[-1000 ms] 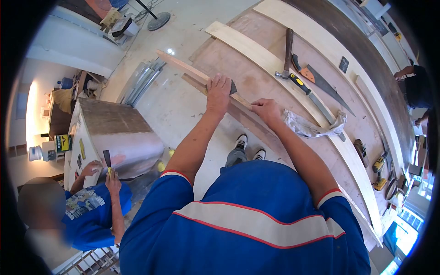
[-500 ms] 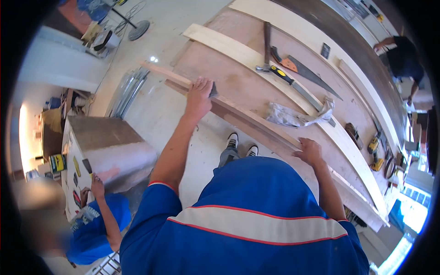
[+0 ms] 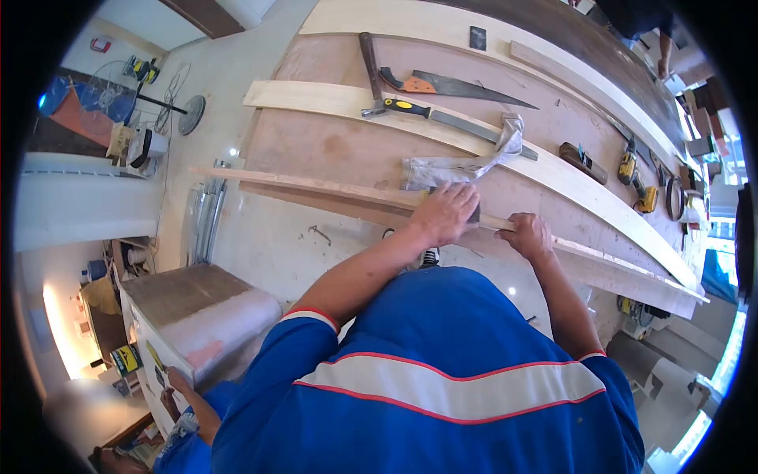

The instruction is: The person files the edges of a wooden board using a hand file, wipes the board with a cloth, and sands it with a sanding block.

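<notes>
A long, narrow wood strip (image 3: pixel 316 186) runs along the near edge of the workbench. My left hand (image 3: pixel 446 212) is wrapped over a dark sanding block (image 3: pixel 474 213), pressed on top of the strip in front of my body. Close by on the right, my right hand (image 3: pixel 530 236) grips the same strip, thumb and fingers around its edge. A crumpled grey-white cloth (image 3: pixel 454 171) lies just beyond my left hand. Behind it, a long tool with a black-and-yellow handle (image 3: pixel 407 107) rests on a pale board (image 3: pixel 308 99).
Farther back lie a hammer (image 3: pixel 369 67), a handsaw (image 3: pixel 466 87) and a small dark rectangular piece (image 3: pixel 478 37). To the right are a hand plane (image 3: pixel 583 161) and yellow drills (image 3: pixel 628 164). A co-worker in blue (image 3: pixel 193 423) is by a cabinet (image 3: pixel 197 308) at left; another person stands at upper right.
My left hand has slid the sanding block rightward along the strip, closer to my right hand. My right hand stays on the strip, and the camera view has turned.
</notes>
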`<state>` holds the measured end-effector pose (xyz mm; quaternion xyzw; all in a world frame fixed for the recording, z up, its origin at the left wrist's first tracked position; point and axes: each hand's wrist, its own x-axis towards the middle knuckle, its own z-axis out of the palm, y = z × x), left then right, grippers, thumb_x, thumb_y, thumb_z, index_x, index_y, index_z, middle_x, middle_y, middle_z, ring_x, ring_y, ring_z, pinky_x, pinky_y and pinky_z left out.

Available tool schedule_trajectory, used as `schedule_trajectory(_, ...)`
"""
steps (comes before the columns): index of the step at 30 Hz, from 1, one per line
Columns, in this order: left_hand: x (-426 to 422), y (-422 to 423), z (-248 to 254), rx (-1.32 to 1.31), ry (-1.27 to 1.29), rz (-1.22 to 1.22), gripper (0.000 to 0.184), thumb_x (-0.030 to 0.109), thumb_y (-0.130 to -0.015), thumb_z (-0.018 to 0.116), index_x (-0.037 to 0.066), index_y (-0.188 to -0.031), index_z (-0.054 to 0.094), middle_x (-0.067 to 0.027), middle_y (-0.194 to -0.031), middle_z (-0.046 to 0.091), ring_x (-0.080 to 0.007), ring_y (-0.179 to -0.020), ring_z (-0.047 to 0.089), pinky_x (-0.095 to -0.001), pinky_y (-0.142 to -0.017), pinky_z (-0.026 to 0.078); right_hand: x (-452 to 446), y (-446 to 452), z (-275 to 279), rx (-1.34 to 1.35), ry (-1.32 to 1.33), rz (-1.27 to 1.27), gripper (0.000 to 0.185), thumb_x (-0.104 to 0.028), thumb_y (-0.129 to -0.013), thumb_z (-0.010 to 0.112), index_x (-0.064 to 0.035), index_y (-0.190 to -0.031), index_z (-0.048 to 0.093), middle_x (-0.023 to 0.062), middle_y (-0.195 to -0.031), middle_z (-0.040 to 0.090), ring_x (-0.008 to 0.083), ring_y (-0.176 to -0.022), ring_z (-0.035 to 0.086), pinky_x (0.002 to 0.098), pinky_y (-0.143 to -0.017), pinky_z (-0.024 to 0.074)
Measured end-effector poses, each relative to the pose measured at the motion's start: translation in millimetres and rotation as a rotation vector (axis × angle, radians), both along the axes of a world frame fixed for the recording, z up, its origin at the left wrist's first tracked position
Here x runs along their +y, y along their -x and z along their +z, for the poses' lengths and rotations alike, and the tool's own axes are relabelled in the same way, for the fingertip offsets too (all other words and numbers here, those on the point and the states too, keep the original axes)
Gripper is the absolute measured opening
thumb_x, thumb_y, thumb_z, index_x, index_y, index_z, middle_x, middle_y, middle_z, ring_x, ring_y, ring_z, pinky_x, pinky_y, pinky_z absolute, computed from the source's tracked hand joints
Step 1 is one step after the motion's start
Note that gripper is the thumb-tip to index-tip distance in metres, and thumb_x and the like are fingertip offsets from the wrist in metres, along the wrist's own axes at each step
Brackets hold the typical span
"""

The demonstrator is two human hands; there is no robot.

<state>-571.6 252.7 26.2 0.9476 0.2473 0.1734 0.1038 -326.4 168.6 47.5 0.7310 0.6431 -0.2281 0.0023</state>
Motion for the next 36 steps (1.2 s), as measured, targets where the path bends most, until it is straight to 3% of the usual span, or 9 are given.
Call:
schedule_trajectory(3, 13, 26, 10, 0.108, 0.106, -0.109, 0.063, 0.040, -0.093, 0.068, -0.001, -0.138, 0.053, -0.0211, -0.143, 0.056, -0.0335, -0.138, 0.050, -0.0505, -0.114, 0.038, -6, -8, -9, 0.029, -0.073, 0.017, 0.039, -0.046, -0.073, 0.085, -0.0106, -0.086, 0.077, 0.0137, -0.086, 0.074, 0.0357, -0.084, 0.072, 0.0484, -0.076, 0.0556)
schedule_trajectory(7, 55, 161, 12, 0.363, 0.140, 0.190, 0.072, 0.033, -0.089, 0.074, 0.000, -0.147, 0.048, -0.0199, -0.151, 0.051, -0.0351, -0.143, 0.045, -0.0499, -0.122, 0.029, -6, -4, -11, 0.026, -0.099, -0.021, 0.040, -0.045, -0.070, 0.086, -0.0094, -0.086, 0.076, 0.0128, -0.086, 0.074, 0.0355, -0.083, 0.071, 0.0488, -0.075, 0.0550)
schedule_trajectory(10, 46, 147, 12, 0.298, 0.081, 0.190, 0.075, 0.034, -0.087, 0.075, 0.002, -0.148, 0.047, -0.0199, -0.152, 0.049, -0.0365, -0.143, 0.044, -0.0501, -0.123, 0.027, -4, -5, -2, 0.004, -0.039, -0.032, 0.039, -0.045, -0.073, 0.084, -0.0101, -0.088, 0.076, 0.0124, -0.090, 0.075, 0.0349, -0.086, 0.071, 0.0482, -0.078, 0.0549)
schedule_trajectory(15, -32, -3, 2, -0.026, 0.128, -0.074, 0.079, 0.036, -0.083, 0.076, 0.003, -0.149, 0.048, -0.0203, -0.158, 0.042, -0.0340, -0.149, 0.037, -0.0511, -0.122, 0.027, -2, -4, -2, 0.005, -0.028, -0.004, 0.038, -0.046, -0.076, 0.083, -0.0108, -0.089, 0.076, 0.0117, -0.091, 0.075, 0.0341, -0.088, 0.072, 0.0475, -0.079, 0.0552)
schedule_trajectory(18, -8, 52, 11, -0.018, 0.241, -0.008, 0.072, 0.034, -0.085, 0.074, 0.004, -0.146, 0.052, -0.0186, -0.156, 0.045, -0.0335, -0.148, 0.038, -0.0503, -0.122, 0.029, -4, -4, -4, 0.007, -0.031, 0.006, 0.037, -0.046, -0.076, 0.083, -0.0115, -0.089, 0.076, 0.0113, -0.091, 0.075, 0.0336, -0.088, 0.072, 0.0472, -0.078, 0.0554)
schedule_trajectory(22, 17, 155, 11, 0.201, 0.191, 0.511, 0.053, 0.027, -0.095, 0.064, 0.003, -0.142, 0.057, -0.0190, -0.150, 0.053, -0.0351, -0.143, 0.044, -0.0479, -0.120, 0.029, -4, -2, -2, 0.006, -0.049, -0.009, 0.036, -0.045, -0.076, 0.083, -0.0122, -0.089, 0.077, 0.0113, -0.090, 0.075, 0.0334, -0.087, 0.072, 0.0472, -0.077, 0.0555)
schedule_trajectory(27, 36, 189, 40, -0.244, 0.601, 0.846, 0.049, 0.027, -0.101, 0.058, 0.002, -0.143, 0.055, -0.0251, -0.142, 0.058, -0.0379, -0.130, 0.059, -0.0463, -0.106, 0.046, -4, -5, -5, 0.010, -0.083, 0.007, 0.036, -0.046, -0.076, 0.083, -0.0126, -0.088, 0.077, 0.0112, -0.089, 0.075, 0.0336, -0.085, 0.072, 0.0474, -0.077, 0.0552)
schedule_trajectory(31, 53, 179, 45, 0.044, -0.047, 0.698, 0.052, 0.036, -0.100, 0.059, 0.001, -0.138, 0.057, -0.0226, -0.126, 0.066, -0.0407, -0.111, 0.066, -0.0445, -0.094, 0.051, 0, -2, -1, -0.001, -0.054, 0.006, 0.035, -0.044, -0.076, 0.083, -0.0122, -0.088, 0.077, 0.0115, -0.087, 0.075, 0.0337, -0.085, 0.072, 0.0473, -0.077, 0.0551)
schedule_trajectory(36, 39, 151, 15, 0.221, -0.063, 0.363, 0.056, 0.044, -0.097, 0.059, 0.001, -0.134, 0.060, -0.0227, -0.118, 0.068, -0.0428, -0.107, 0.065, -0.0469, -0.095, 0.050, -1, -4, -2, 0.028, -0.070, -0.009, 0.035, -0.041, -0.074, 0.085, -0.0115, -0.089, 0.076, 0.0112, -0.088, 0.075, 0.0341, -0.086, 0.072, 0.0472, -0.077, 0.0554)
